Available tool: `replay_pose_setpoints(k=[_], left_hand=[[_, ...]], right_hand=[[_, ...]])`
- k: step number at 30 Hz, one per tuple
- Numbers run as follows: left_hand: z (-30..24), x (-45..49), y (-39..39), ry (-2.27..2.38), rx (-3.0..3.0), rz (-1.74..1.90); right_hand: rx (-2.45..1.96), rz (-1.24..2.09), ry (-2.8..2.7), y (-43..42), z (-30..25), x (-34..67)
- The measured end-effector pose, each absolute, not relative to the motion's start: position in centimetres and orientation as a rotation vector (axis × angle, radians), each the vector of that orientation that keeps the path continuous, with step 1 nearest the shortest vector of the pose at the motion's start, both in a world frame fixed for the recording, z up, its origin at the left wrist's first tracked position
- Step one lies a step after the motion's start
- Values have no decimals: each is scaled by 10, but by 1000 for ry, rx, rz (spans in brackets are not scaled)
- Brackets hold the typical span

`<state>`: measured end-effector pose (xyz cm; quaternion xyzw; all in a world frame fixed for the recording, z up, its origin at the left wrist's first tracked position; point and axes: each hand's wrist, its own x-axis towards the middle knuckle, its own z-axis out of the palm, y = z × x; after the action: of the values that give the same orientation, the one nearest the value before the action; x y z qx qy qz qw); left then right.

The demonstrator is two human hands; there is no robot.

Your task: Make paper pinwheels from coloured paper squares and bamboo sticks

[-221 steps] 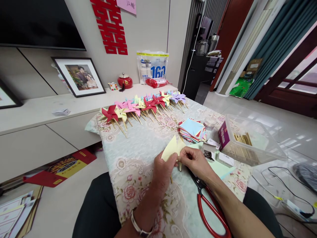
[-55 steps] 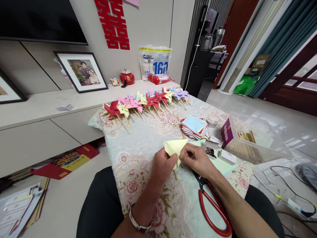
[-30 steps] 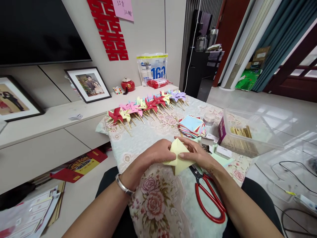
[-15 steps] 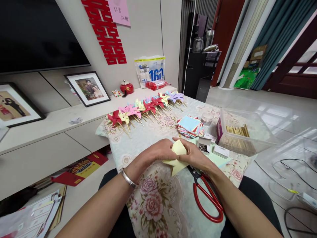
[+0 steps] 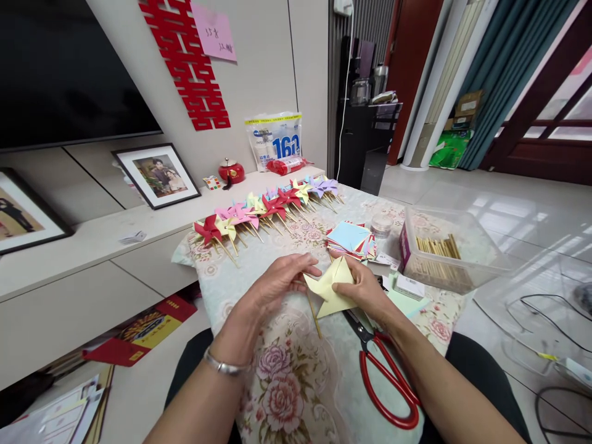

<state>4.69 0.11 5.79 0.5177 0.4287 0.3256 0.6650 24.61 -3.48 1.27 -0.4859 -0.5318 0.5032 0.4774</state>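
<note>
My right hand (image 5: 365, 287) pinches a pale yellow paper pinwheel (image 5: 329, 288), thumb across its middle, with its folded points showing. Just left of it is my left hand (image 5: 282, 277), fingers stretched out and apart, holding nothing; whether a fingertip brushes the left paper point I cannot tell. A thin wooden stick (image 5: 314, 316) shows below the pinwheel, its upper part hidden behind the paper. Red-handled scissors (image 5: 386, 376) lie on the cloth beside my right forearm, their blades partly under the hand.
Finished pinwheels (image 5: 272, 206) on sticks lie in a row at the table's back. Stacked coloured paper squares (image 5: 351, 237), a small round clear tub (image 5: 382, 225), a small white box (image 5: 411, 285) and a clear bin (image 5: 456, 246) of sticks stand to the right.
My left hand has let go of the yellow pinwheel and moved left, its fingers opening. The right hand keeps hold of the paper, and the stick below has come into view.
</note>
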Motion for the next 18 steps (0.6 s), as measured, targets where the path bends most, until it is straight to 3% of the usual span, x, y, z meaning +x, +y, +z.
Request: replay_pose_setpoints(k=[18], left_hand=[[19,104,-47,953,771,1169]], right_hand=[[-1168,1029,-1267,-37,8,238]])
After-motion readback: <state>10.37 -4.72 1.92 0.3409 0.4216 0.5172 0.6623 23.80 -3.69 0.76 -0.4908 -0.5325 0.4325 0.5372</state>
